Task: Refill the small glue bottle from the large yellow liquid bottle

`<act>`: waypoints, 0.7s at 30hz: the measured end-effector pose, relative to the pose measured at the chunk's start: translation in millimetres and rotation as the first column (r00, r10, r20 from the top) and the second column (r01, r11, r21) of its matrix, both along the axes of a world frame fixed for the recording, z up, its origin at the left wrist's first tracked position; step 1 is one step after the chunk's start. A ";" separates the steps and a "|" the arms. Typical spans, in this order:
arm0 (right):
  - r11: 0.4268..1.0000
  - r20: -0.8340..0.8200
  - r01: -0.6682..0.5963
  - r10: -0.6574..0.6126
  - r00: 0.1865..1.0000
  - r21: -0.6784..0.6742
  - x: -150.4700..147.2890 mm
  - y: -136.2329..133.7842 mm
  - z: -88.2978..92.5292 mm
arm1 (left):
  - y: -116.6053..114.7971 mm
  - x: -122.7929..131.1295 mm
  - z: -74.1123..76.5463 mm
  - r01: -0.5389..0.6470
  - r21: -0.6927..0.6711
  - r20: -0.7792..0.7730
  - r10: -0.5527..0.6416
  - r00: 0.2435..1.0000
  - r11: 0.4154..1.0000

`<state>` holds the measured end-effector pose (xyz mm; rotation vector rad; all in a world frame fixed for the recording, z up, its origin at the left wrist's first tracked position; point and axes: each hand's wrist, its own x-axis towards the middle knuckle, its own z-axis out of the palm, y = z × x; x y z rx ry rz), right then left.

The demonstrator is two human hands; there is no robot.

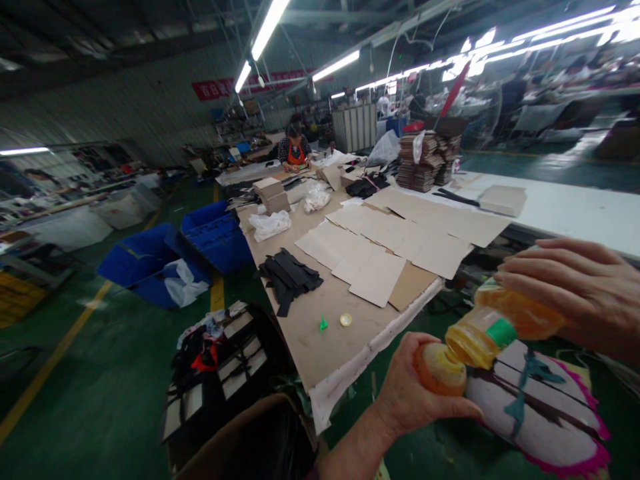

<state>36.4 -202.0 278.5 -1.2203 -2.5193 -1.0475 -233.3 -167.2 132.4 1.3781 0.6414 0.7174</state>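
My left hand [407,390] is wrapped round a small rounded orange pot [439,379] with a pale yellow top. In my right hand [575,277] is a clear plastic bottle [477,337] of yellow-orange liquid with a green patch on its side. The bottle lies tilted, its mouth against the pot's top; whether liquid is flowing cannot be made out. A green nozzle [323,324] and a round yellowish cap [345,320] lie on the table [295,350] to the left of my hands.
Beige boards [380,273] overlap on the table, beside black strips [290,275]. Blue bins [145,267] and a box of bundled pieces [235,367] stand left. A cushioned seat [540,407] with pink trim is below my hands. A co-worker [295,150] sits at the far end.
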 end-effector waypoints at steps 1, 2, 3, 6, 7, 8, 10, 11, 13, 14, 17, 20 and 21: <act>1.000 0.000 0.002 -0.002 1.000 0.001 0.4 -0.2 -0.1 | 0.0 0.3 0.1 0.002 -0.002 0.000 -0.002 1.000 1.000; 1.000 0.003 0.002 -0.002 1.000 0.006 1.0 -0.5 -0.2 | -0.1 0.6 0.3 0.005 -0.006 0.003 -0.005 1.000 1.000; 1.000 0.006 0.001 -0.001 1.000 0.010 1.8 -1.0 -0.3 | -0.1 1.0 0.6 0.007 -0.010 0.009 -0.007 1.000 1.000; 1.000 0.008 0.005 -0.005 1.000 0.017 4.1 -2.6 -1.2 | -0.4 2.1 1.6 0.012 -0.014 0.023 -0.012 1.000 1.000; 1.000 0.002 0.010 -0.010 1.000 0.015 4.9 -3.2 -1.6 | -0.5 2.4 2.0 0.014 -0.013 0.023 -0.014 1.000 1.000; 1.000 -0.006 0.013 -0.013 1.000 0.012 5.6 -3.7 -2.0 | -0.6 2.7 2.4 0.016 -0.011 0.021 -0.016 1.000 1.000; 1.000 -0.017 0.015 -0.015 1.000 0.004 6.7 -4.6 -2.8 | -0.8 3.3 3.0 0.022 -0.006 0.014 -0.022 1.000 1.000; 1.000 -0.019 0.015 -0.015 1.000 -0.002 7.3 -5.1 -3.3 | -0.9 3.6 3.2 0.026 -0.007 0.012 -0.026 1.000 1.000; 0.999 -0.027 0.028 -0.029 0.999 -0.015 8.2 -6.3 -4.3 | -1.3 4.2 3.6 0.030 -0.016 0.015 -0.030 0.999 0.999; 0.999 -0.031 0.032 -0.033 0.999 -0.019 8.5 -6.9 -4.8 | -1.5 4.5 3.9 0.030 -0.019 0.016 -0.029 0.999 0.999; 0.999 -0.044 0.037 -0.038 0.998 -0.019 8.7 -8.6 -6.7 | -1.7 4.9 5.1 0.022 -0.015 0.017 -0.022 1.000 1.000; 0.999 -0.052 0.031 -0.031 0.998 -0.016 8.1 -9.4 -9.2 | -1.4 5.2 6.8 0.023 -0.014 0.024 -0.022 0.999 1.000; 0.999 -0.059 0.037 -0.038 0.998 -0.021 8.2 -9.4 -10.3 | -1.2 5.4 7.3 0.025 -0.020 0.028 -0.025 0.999 0.999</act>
